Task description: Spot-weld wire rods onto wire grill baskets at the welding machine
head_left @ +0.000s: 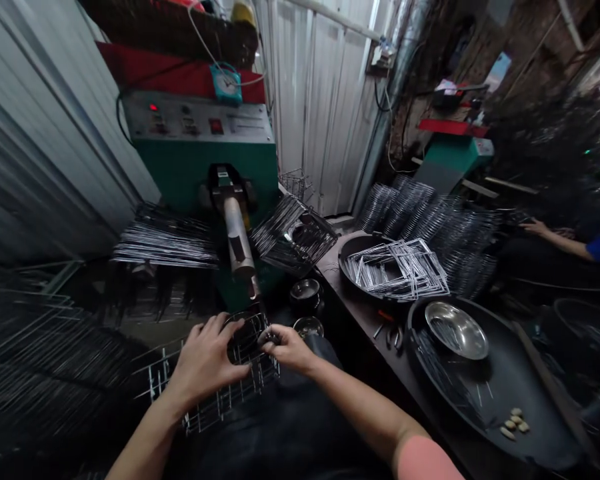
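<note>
A wire rack (225, 400) of crossed metal rods lies over the lap, below the machine's arm (237, 233). My left hand (207, 357) spans the rack's left part, thumb spread from the fingers, around a dark wire ring (245, 330); its fingertips rest at the ring's edge. On the ring's right side, my right hand (287, 347) has thumb and fingers pinched together at the wire. What exactly sits between those fingertips is too small to tell. The tip of the machine's arm is just above the ring.
Behind stands a green machine (205, 157) with wire frames (165, 243) stacked beside it. To the right are a black tray (520, 373) with a steel bowl (455, 330), a round pan (347, 257) of square frames, pliers (394, 337), and stacked rings (410, 207). Another person's arm (560, 240) shows far right.
</note>
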Tool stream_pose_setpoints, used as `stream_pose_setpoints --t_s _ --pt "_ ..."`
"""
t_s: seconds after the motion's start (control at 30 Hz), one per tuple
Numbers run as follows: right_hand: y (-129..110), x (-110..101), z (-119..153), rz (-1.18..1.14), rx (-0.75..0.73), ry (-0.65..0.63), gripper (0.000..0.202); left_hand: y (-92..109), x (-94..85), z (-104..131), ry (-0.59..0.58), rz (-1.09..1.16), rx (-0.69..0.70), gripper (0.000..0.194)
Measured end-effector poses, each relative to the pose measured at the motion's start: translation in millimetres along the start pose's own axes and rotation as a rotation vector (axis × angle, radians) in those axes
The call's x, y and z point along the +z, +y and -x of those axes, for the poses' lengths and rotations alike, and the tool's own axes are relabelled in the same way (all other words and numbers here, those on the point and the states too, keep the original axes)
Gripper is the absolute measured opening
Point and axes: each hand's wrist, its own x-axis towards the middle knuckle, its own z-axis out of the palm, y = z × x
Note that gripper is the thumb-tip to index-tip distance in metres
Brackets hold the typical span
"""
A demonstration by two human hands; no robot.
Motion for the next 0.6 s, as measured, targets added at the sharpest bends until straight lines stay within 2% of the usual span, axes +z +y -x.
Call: stream_pose_setpoints --t_s 0.1,0.2,0.27,0.4,0.6 --pt "0.3 -10.5 6.7 -0.009 -0.012 -0.178 0.015 -9.0 4.6 -2.3 0.007 0.016 -0.006 0.065" --pt "0.3 -20.1 4.0 0.118 -0.130 -0.261 0.021 -14.5 7.3 -5.8 0.009 0.040 -0.012 0.063" --pt "2.9 -21.6 -1.4 0.248 -0.229 -0.257 0.028 -16.8 8.9 -8.1 0.008 0.054 -0.010 0.062" --pt "6.9 -17.9 -8.9 0.441 -0.346 -0.239 0.026 -22.7 12.9 -11.3 -0.002 0.084 0.024 0.064" --pt "4.2 -13.8 -9.1 0.561 -0.372 -0.216 0.029 -30.7 14.7 -14.6 0.005 0.061 0.056 0.068"
